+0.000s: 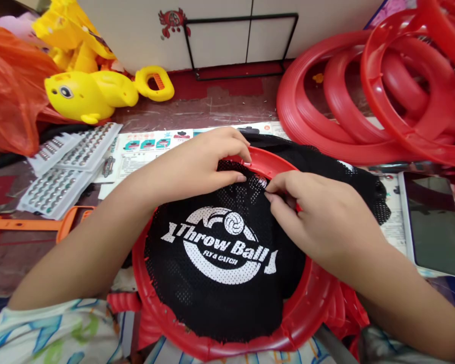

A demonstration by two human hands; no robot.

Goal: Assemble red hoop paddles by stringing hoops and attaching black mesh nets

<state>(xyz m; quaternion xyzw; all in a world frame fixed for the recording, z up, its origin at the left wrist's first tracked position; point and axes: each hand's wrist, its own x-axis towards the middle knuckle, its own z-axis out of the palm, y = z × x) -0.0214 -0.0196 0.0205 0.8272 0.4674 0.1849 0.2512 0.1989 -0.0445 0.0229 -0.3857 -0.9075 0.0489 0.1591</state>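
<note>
R hand [322, 207]: thumb + index tips together, pinched on the edge of the black mesh [212, 303] near the far R part of the red ring [284, 164]. L hand [216, 162]: thumb & index apart, fingers bent over the ring's far rim, thumb over the mesh; can't tell if it's clamped on the rim, other fingers hidden.

Mesh lies inside the ring, directly in front of the person, near edge over the lap. Ring's round, so no clear long axis; white "Throw Ball / FLY & CATCH" print [227, 245] reads upright to the wearer, its line running L to R w/ a slight drop to the R. More black fabric [349, 179] bunched just past the far R rim, b/w ring & stacked red rings [326, 141].

Around: printed sheets [136, 156] partly under the fabric; tablet-like device [436, 222] on R, near R forearm. Orange strap-shaped part [26, 223] beside L forearm, which hides its end. Black wire stand [240, 19] at back, well clear of the hands. Yellow toy [87, 96] back L, yellow loop handle [167, 86] at its R end.

Containers: clear trays [66, 202] on L, overlapping, w/ rows of small round metal pcs. Orange plastic bag [11, 91] far L, contents can't be made out.
</note>
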